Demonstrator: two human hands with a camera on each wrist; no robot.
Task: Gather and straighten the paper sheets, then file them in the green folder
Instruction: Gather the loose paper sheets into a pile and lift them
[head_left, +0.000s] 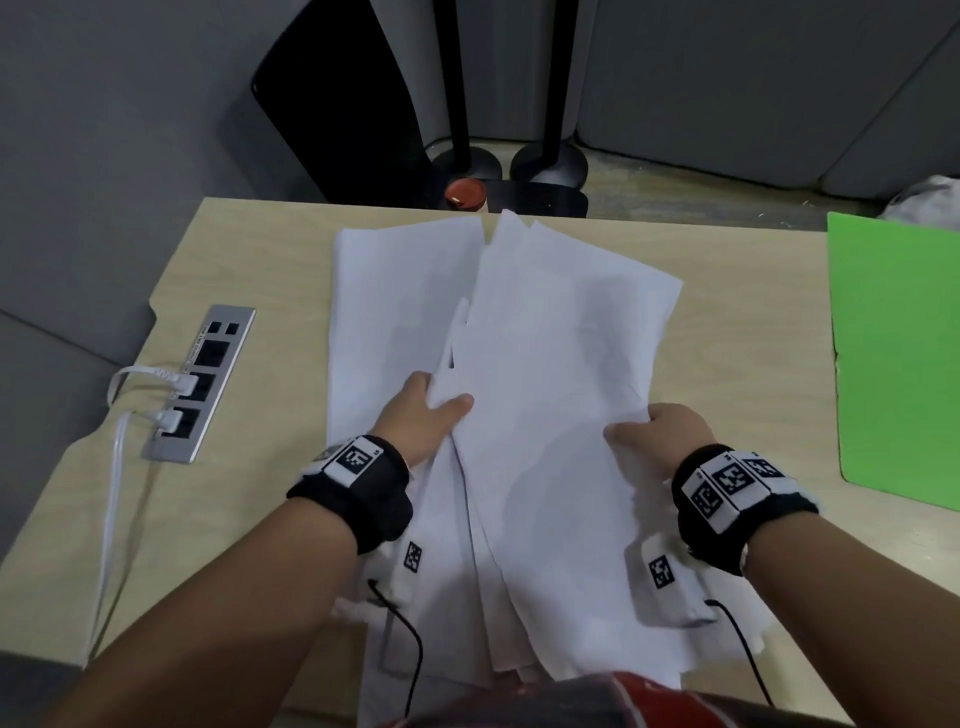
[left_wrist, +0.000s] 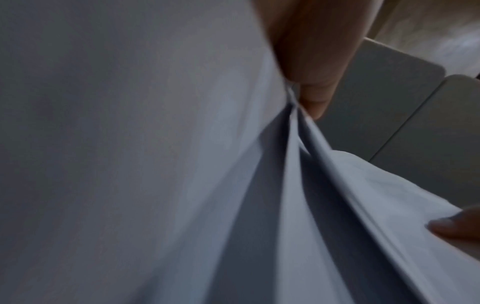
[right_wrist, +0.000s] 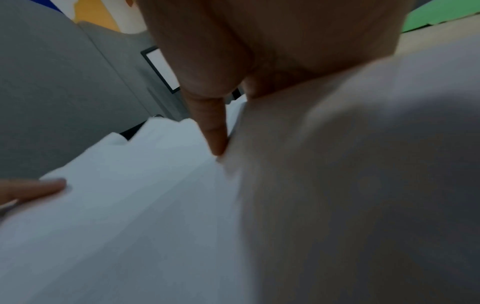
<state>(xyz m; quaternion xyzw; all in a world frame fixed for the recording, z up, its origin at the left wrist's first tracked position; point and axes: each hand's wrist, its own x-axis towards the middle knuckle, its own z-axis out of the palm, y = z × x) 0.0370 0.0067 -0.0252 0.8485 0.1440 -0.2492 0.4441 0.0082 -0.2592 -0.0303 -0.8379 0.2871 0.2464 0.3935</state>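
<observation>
Several white paper sheets (head_left: 545, 353) lie fanned and uneven across the middle of the wooden table (head_left: 249, 244), their near ends hanging over the front edge. My left hand (head_left: 431, 410) grips the left side of the bundle, thumb on top and fingers underneath. My right hand (head_left: 654, 431) grips the right side the same way. The left wrist view shows the sheets (left_wrist: 182, 164) splayed apart below my thumb (left_wrist: 314, 86). The right wrist view shows a finger (right_wrist: 213, 127) pressed on the paper (right_wrist: 130, 205). The green folder (head_left: 898, 353) lies flat at the right edge of the table, apart from both hands.
A metal power strip (head_left: 200, 384) with white cables plugged in is set into the table's left side. Beyond the far edge stand two black pole bases (head_left: 548, 166), a dark chair (head_left: 343, 104) and a small red object (head_left: 465, 193).
</observation>
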